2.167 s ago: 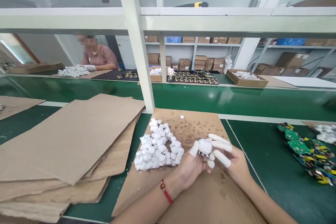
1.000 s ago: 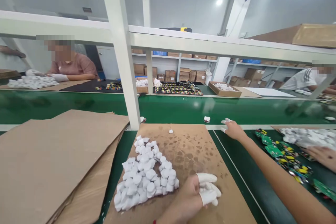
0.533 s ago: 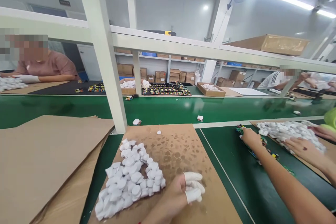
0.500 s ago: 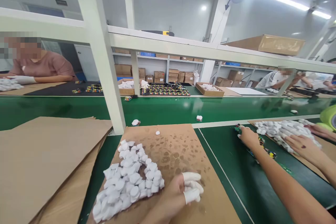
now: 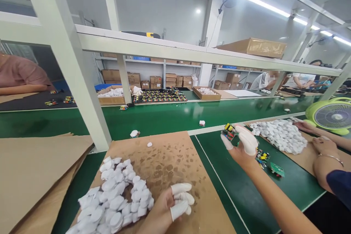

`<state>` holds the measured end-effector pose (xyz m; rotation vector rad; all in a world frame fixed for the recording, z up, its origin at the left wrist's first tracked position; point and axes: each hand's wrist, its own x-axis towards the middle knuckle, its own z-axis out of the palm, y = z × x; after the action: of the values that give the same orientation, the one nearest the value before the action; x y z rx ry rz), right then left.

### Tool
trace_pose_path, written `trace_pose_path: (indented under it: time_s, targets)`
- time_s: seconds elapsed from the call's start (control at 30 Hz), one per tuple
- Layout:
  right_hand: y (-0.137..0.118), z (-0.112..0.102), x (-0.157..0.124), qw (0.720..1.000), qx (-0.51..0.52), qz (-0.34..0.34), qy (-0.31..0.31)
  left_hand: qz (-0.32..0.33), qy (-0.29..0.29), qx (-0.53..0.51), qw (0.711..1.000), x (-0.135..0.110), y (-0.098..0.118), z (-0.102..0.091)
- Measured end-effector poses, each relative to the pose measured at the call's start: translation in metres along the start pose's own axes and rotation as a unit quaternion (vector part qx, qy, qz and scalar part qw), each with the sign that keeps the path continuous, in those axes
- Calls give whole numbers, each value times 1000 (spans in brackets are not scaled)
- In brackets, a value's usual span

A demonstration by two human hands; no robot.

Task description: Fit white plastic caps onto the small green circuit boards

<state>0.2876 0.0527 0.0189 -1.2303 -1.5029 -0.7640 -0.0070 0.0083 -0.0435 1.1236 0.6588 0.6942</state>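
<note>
The little circuit board (image 5: pixel 229 132) is in your right hand (image 5: pixel 243 147), pinched between thumb and fingers. Other boards (image 5: pixel 276 169) lie near it on the green table (image 5: pixel 233 184). Your left hand (image 5: pixel 174 204) is over the brown cardboard (image 5: pixel 170 153), fingers bent; I can't tell if they pinch anything. Beside it sits a pile of white pieces (image 5: pixel 116 197).
</note>
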Motion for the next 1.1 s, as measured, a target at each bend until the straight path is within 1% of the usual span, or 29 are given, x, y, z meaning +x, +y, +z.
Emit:
trace_pose_path:
  time_s: [0.03, 0.07, 0.1, 0.13, 0.2, 0.27, 0.3, 0.4, 0.47, 0.5, 0.53, 0.6, 0.63, 0.67, 0.7, 0.77, 0.83, 0.87, 0.9, 0.93, 0.97, 1.0, 1.03, 1.07, 1.1]
  targets:
    - [-11, -4, 0, 999, 22, -31, 39, -2, 2, 1, 1000, 0, -1, -1]
    - [-19, -6, 0, 996, 41, -56, 63, -4, 3, 2, 1000, 1, -1, -1]
    - [-24, -8, 2, 993, 56, -73, 74, -7, 4, 2, 1000, 1, -1, -2]
    - [-25, -7, 4, 993, 63, -76, 68, -7, 5, 2, 1000, 2, -1, -2]
    - [-16, -3, 10, 998, 51, -36, 9, -3, 1, -3, 1000, 3, -1, -2]
    - [5, 5, 14, 996, 15, 41, -72, 3, -4, -9, 1000, 3, 0, -1]
    - [19, 10, 15, 993, 3, 66, -95, 5, -3, -11, 1000, 2, 1, 0]
    - [52, 19, 14, 987, -19, 111, -114, -9, 6, -9, 1000, -1, 4, 2]
    - [56, 22, 13, 984, -23, 135, -113, -19, 16, -15, 1000, -3, 5, 4]
    - [50, 22, 12, 983, -19, 143, -112, -18, 21, -20, 999, -3, 5, 5]
    - [38, 22, 12, 983, -11, 145, -115, -12, 25, -28, 999, -4, 6, 6]
    - [1, 18, 12, 981, 31, 131, -138, 6, 33, -55, 998, -5, 9, 9]
    - [-23, 15, 13, 977, 69, 110, -166, 15, 40, -80, 996, -5, 12, 10]
    - [-48, 11, 13, 965, 141, 86, -202, 25, 49, -111, 992, -5, 14, 11]
    - [-72, 7, 13, 944, 201, 58, -256, 35, 57, -146, 987, -5, 17, 11]
    - [-111, -1, 13, 887, 281, 0, -366, 53, 62, -205, 975, -5, 22, 13]
    - [-135, -4, 11, 819, 339, -45, -461, 57, 63, -226, 970, -5, 25, 16]
    - [-140, -2, 10, 785, 367, -52, -497, 54, 73, -228, 970, -5, 25, 17]
    - [-142, 2, 8, 754, 399, -40, -521, 42, 84, -228, 969, -5, 24, 18]
    - [-143, 9, 6, 730, 432, -9, -530, 32, 93, -227, 969, -5, 23, 20]
    - [-143, 18, 4, 714, 464, 36, -522, 19, 93, -225, 970, -7, 23, 21]
    - [-143, 28, 2, 706, 489, 85, -505, 1, 78, -217, 973, -9, 24, 22]
    - [-145, 39, 0, 705, 502, 125, -485, -17, 50, -202, 978, -12, 25, 23]
    - [-149, 49, -1, 709, 499, 145, -476, -34, 17, -179, 983, -15, 27, 24]
    - [-156, 58, -2, 712, 488, 142, -485, -52, -27, -145, 988, -19, 28, 24]
